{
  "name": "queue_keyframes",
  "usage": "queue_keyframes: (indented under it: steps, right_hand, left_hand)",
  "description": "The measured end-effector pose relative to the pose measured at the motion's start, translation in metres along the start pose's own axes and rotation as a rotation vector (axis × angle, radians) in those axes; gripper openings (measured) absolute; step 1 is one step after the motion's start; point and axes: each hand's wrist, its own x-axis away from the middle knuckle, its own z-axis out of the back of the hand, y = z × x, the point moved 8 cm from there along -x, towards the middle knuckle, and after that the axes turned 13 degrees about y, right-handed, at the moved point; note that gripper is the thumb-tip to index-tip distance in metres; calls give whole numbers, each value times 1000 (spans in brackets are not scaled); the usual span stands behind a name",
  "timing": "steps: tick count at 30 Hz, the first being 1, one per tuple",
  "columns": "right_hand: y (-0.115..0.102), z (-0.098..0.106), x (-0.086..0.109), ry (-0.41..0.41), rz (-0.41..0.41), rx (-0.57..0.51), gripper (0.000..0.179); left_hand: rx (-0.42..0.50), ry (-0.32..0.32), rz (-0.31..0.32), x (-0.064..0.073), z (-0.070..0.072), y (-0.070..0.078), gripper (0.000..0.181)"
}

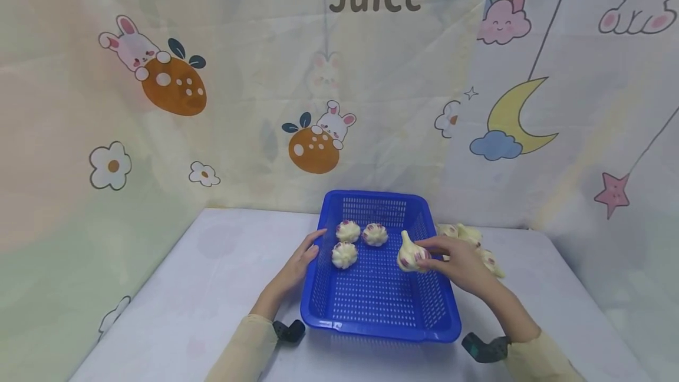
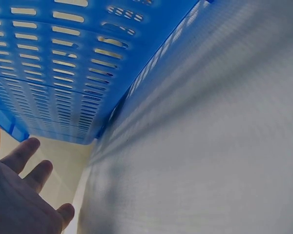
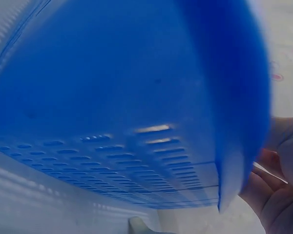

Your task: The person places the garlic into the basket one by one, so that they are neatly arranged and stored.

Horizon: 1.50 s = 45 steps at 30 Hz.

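A blue plastic basket (image 1: pixel 381 331) with slotted walls stands on the white table. My right hand (image 1: pixel 467 267) reaches over its right rim and pinches a garlic bulb (image 1: pixel 408 257) between thumb and fingers, stem pointing up. In the right wrist view the basket wall (image 3: pixel 112 83) hides that bulb and part of the hand (image 3: pixel 278 192). Three more garlic bulbs (image 1: pixel 348 231) lie inside the basket, towards its far left. At the left rim my left hand (image 1: pixel 293 267) rests with loosely extended fingers; the left wrist view shows fingers (image 2: pixel 38 174) spread beside the slotted wall (image 2: pixel 63 63).
Several other garlic bulbs (image 1: pixel 490 262) lie on the table right of the basket, partly behind my right hand. A patterned cloth (image 1: pixel 254 152) hangs behind and beside the table (image 1: pixel 223 264). Each wrist carries a dark camera mount (image 1: pixel 289 331).
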Motion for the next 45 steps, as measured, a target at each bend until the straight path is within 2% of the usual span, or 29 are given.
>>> queue_keyframes:
  steps: [5,19,29,33,37,42,45]
  right_hand:
    - [2,-8,-4,-52,-32,6,41]
    - [0,-23,-19,-165,13,-4,39]
    - [1,-31,-27,-311,33,-26,37]
    - [4,-34,-30,-391,7,-80,36]
    - [9,-37,-32,-449,-56,-123,37]
    - [11,-41,-37,-484,-100,-130,36]
    - [9,-45,-41,-499,-118,-136,34]
  left_hand:
    - [8,-7,6,-1,-2,0,47]
    - [31,-8,20,-1,0,1,47]
    - [48,-36,-4,-1,-1,3,49]
    - [52,-35,-8,1,-1,17,49]
    - [38,-49,20,5,-2,35,49]
    - [23,-63,24,6,-3,36,49]
    - [9,-44,20,6,-1,34,49]
